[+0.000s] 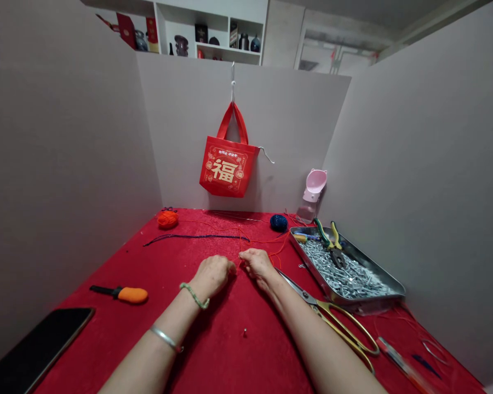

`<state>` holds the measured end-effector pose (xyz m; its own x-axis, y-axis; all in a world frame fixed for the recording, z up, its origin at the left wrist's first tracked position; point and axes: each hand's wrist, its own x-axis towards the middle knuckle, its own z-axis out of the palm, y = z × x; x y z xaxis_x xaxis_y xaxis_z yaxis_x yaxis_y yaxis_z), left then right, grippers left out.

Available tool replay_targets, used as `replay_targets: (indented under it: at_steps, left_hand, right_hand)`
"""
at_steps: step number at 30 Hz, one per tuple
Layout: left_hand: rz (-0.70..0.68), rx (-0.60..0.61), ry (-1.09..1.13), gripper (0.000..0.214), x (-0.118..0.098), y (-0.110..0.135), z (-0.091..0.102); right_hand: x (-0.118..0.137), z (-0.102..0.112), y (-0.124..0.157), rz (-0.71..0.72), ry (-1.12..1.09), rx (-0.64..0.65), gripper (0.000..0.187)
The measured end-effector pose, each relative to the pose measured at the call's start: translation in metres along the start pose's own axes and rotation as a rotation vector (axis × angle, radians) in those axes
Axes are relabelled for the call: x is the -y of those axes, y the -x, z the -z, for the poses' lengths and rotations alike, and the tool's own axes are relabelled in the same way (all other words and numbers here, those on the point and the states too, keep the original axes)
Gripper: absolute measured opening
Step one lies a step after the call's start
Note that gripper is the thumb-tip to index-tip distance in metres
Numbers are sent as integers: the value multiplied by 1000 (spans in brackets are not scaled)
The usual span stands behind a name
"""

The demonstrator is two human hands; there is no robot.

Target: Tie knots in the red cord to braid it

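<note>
My left hand [214,274] is closed near the middle of the red-covered table, its fingers curled and turned toward my right hand. Thumb and fingers of my right hand [258,265] pinch a thin red cord [241,241] that runs up and away over the cloth. A short bit of this cord spans the small gap between the two hands. The cord is hard to see against the red cloth, and the left fingertips are partly hidden. Beyond the hands lies a dark braided cord [197,236]. Large gold-handled scissors [312,301] rest partly under my right forearm.
A metal tray [394,298] at right holds many screws and pliers [334,251]. Farther back sit an orange yarn ball [168,219] and a dark blue yarn ball [278,222]. An orange-handled tool [131,295] and a phone [41,347] lie left. A red bag [229,167] hangs behind.
</note>
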<state>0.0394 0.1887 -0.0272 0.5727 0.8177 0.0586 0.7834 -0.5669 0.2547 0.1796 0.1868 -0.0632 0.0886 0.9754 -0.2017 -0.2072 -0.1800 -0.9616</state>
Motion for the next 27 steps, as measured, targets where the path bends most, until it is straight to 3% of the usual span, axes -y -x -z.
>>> replay_targets:
  at_steps: [5, 10, 12, 14, 17, 19, 23, 25, 27]
  left_hand:
    - [124, 93, 33, 27, 14, 4, 16]
    - [364, 195, -96, 16, 12, 21, 51]
    - [430, 180, -192, 17, 6, 24, 66]
    - [401, 81, -213, 21, 0, 19, 73]
    - [210, -60, 18, 29, -4, 0, 60]
    - [122, -33, 286, 39, -3, -17, 39]
    - [264, 60, 860, 57, 2, -40, -4]
    - [324, 83, 1067, 47, 3, -43, -15]
    - [347, 94, 1137, 27, 4, -42, -19]
  right_hand:
    - [2, 2, 1, -15, -13, -11, 20]
    - [1, 3, 0, -16, -4, -29, 17]
    - [1, 3, 0, 5, 5, -32, 16]
    - [0, 2, 0, 34, 18, -34, 16]
    - [0, -1, -1, 54, 36, -38, 17]
    - [0, -1, -2, 45, 34, -34, 16]
    - [3, -1, -3, 19, 4, -14, 15]
    - [3, -1, -3, 8, -9, -22, 15]
    - [4, -1, -4, -5, -7, -23, 13]
